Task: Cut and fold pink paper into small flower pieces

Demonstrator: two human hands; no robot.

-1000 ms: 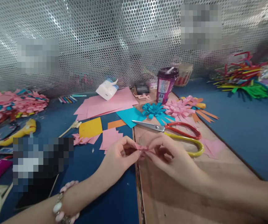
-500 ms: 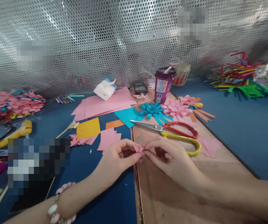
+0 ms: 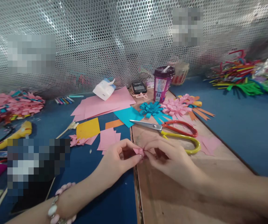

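Note:
A small folded piece of pink paper [image 3: 138, 151] is pinched between the fingertips of both hands, above the seam of the blue table and the brown board. My left hand [image 3: 121, 155], with a beaded bracelet at its wrist, grips the paper's left side. My right hand [image 3: 168, 157] pinches its right side; the fingers hide part of it. Just beyond the hands lie scissors [image 3: 157, 126] with one red and one yellow handle. A blue paper flower [image 3: 152, 109] and a pink paper flower [image 3: 176, 107] rest behind the scissors.
Pink sheets [image 3: 101, 105], a blue sheet [image 3: 129, 115] and a yellow square [image 3: 88, 128] lie ahead. A purple cup [image 3: 163, 85] stands at the back. At left are a yellow glue gun [image 3: 15, 137], a dark device [image 3: 36, 180] and piled pink flowers [image 3: 12, 104]; colourful strips [image 3: 241, 74] lie right.
The fingers have shifted slightly on the pink paper, and its pointed left corner is now less visible. Both hands stay in nearly the same place. The view has moved a little.

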